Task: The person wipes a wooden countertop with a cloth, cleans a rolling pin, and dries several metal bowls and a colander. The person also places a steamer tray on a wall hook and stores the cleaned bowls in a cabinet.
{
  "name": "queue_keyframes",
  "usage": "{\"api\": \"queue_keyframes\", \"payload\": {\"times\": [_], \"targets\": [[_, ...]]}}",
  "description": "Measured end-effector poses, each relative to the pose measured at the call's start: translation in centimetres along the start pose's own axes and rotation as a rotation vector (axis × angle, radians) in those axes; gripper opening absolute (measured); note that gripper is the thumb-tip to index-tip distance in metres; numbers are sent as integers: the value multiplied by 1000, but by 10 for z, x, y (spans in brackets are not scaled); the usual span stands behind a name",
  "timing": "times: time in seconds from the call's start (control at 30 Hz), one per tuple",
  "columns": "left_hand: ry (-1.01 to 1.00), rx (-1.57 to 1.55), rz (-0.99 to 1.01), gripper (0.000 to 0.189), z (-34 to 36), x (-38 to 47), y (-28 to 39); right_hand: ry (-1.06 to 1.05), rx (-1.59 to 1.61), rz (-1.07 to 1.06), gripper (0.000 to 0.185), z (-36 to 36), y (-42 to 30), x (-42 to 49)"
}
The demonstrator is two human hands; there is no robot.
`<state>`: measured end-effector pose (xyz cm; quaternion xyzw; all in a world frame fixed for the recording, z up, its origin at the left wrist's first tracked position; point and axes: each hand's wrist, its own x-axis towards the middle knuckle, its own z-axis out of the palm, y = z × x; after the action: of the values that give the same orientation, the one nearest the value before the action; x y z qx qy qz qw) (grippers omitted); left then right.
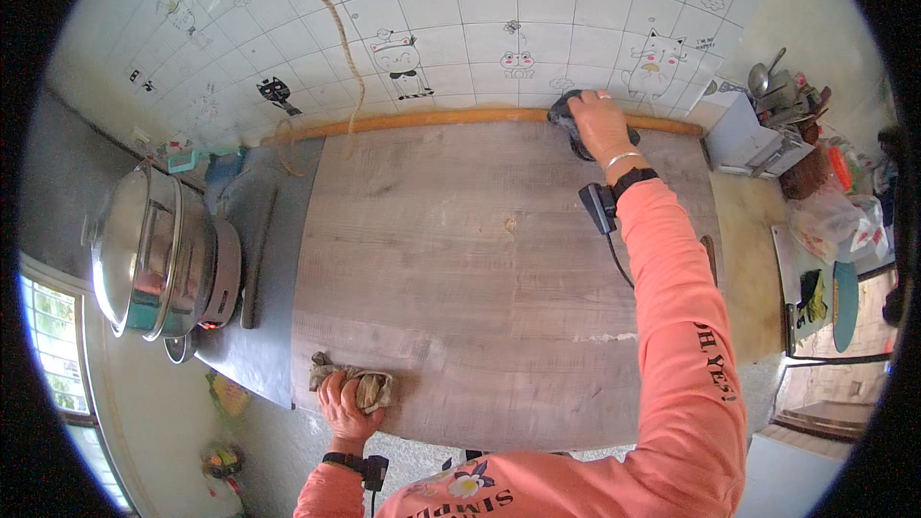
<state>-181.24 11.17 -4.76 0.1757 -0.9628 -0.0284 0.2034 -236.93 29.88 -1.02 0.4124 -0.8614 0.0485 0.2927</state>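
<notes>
My left hand (347, 406) rests on a bunched, brownish cloth (374, 390) near the front left corner of a wood-grain tabletop (432, 244). Its fingers curl over the cloth. At the back right, my right hand (601, 122) grips a dark, crumpled cloth or piece of plastic (563, 112); which of the two I cannot tell. This dark bundle lies at the table's back edge, against a long wooden rod (446, 116) along the foot of the wall. Part of the bundle is hidden under my right hand.
On the left, a lidded steel pot (151, 252) sits on an electric cooker base (227, 273). A rope (334, 21) hangs before the tiled-pattern wall. Utensils (784, 97) crowd a rack at the right, near plastic bags (835, 219) and a cleaver (786, 266).
</notes>
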Motion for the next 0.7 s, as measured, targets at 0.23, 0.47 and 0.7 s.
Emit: {"api": "queue_keyframes", "payload": {"times": [0.23, 0.47, 0.7], "targets": [[-15, 19, 1, 51, 0, -1, 2, -75, -155, 459, 11, 1, 96, -48], [22, 14, 34, 52, 1, 0, 0, -35, 45, 733, 15, -7, 84, -30], [-6, 34, 17, 54, 5, -4, -3, 33, 223, 195, 11, 4, -22, 33]]}}
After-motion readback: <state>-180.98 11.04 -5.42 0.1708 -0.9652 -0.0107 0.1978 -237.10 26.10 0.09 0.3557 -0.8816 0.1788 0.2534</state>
